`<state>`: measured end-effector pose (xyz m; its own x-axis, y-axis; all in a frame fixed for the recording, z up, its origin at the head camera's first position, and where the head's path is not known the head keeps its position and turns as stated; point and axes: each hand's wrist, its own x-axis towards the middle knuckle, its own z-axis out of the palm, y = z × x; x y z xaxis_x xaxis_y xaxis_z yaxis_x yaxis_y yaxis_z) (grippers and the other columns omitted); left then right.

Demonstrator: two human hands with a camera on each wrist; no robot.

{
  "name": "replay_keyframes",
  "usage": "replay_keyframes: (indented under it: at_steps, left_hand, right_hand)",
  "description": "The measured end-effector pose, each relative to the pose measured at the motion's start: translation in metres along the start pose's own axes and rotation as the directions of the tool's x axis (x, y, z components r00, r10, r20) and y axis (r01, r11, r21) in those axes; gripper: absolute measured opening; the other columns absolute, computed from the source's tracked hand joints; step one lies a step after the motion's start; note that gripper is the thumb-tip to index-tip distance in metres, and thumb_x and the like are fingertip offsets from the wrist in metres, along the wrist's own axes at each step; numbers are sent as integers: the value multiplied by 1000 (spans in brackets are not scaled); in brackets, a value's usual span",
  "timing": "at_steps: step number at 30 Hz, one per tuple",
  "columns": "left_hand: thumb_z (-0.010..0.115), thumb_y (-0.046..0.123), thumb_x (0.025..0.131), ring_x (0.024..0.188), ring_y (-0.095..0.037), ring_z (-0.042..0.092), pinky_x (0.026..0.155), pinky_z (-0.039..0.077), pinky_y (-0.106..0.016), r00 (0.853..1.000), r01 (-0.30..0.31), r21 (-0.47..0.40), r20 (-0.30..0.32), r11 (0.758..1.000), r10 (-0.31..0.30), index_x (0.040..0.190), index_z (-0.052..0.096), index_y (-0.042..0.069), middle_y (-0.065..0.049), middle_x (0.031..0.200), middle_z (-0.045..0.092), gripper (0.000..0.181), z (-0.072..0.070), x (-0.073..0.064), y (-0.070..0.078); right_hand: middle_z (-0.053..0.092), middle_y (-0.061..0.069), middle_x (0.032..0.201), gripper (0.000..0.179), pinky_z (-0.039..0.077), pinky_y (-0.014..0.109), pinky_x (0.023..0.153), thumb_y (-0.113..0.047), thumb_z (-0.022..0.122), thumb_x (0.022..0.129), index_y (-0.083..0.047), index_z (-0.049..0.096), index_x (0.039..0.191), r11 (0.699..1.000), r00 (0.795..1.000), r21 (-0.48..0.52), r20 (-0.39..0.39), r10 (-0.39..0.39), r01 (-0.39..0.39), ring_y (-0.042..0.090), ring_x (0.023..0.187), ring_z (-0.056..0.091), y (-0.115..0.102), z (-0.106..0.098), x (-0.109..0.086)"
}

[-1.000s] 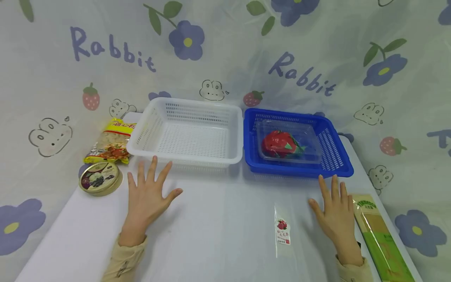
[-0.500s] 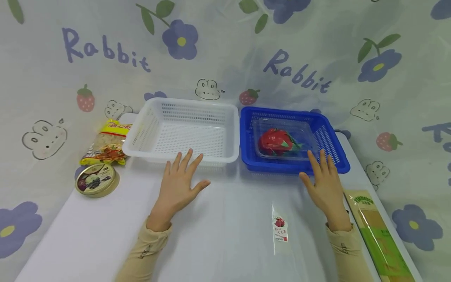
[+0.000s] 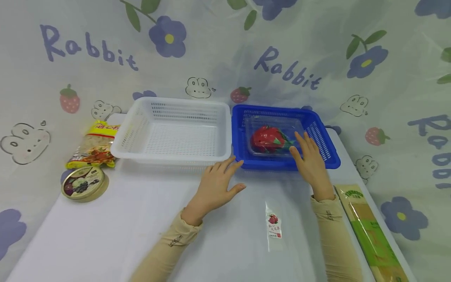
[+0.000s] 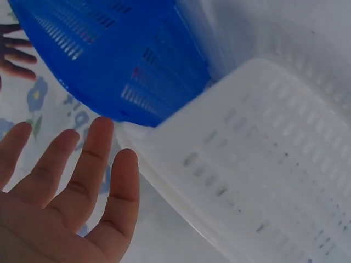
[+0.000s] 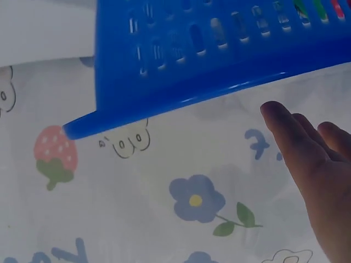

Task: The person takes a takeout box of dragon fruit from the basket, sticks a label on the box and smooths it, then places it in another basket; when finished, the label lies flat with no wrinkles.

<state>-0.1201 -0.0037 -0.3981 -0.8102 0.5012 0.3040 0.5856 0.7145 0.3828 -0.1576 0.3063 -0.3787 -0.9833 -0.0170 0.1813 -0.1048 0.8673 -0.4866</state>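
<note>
My left hand point(image 3: 215, 188) is held over the table with its fingers spread, the fingertips near the front corner where the white basket point(image 3: 169, 158) and the blue basket point(image 3: 267, 163) meet. In the left wrist view its relaxed fingers hold nothing. My right hand point(image 3: 311, 164) reaches over the front right part of the blue basket, fingers extended and grasping nothing. Inside the blue basket lies a clear plastic box point(image 3: 253, 119) with a red dragon fruit point(image 3: 268, 139) in it. The right wrist view has the right fingers beside the blue basket's rim point(image 5: 219, 93).
At the left lie a yellow food bag point(image 3: 95, 145) and a round gold tin point(image 3: 84, 183). A clear bag with a dragon fruit label point(image 3: 273, 225) lies on the white table point(image 3: 88, 239). A long green and tan packet point(image 3: 370, 231) runs along the right edge.
My left hand has moved right, from in front of the white basket toward the blue one. My right hand has moved forward over the blue basket. The head view has shifted slightly.
</note>
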Motion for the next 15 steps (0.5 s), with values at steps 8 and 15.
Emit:
replay_keyframes:
  at_steps: [8, 15]
  left_hand:
    - [53, 56, 93, 128, -34, 50, 103, 40, -53, 994, 15, -30, 104, 999, -12, 147, 42, 23, -8, 155, 38, 65, 18, 16, 22]
    - [52, 59, 92, 133, -42, 43, 107, 36, -58, 991, 50, -29, 127, 998, -46, 148, 41, 22, -6, 160, 29, 67, 34, 25, 29]
  right_hand:
    - [12, 22, 161, 75, 9, 70, 113, -64, 21, 99, -15, 20, 156, 992, 997, 107, 45, 67, -71, 47, 148, 7, 2, -1, 22]
    - [12, 21, 161, 79, 10, 61, 119, -64, 21, 98, -10, 13, 156, 963, 981, 206, 117, 154, -176, 43, 149, 8, 8, -3, 44]
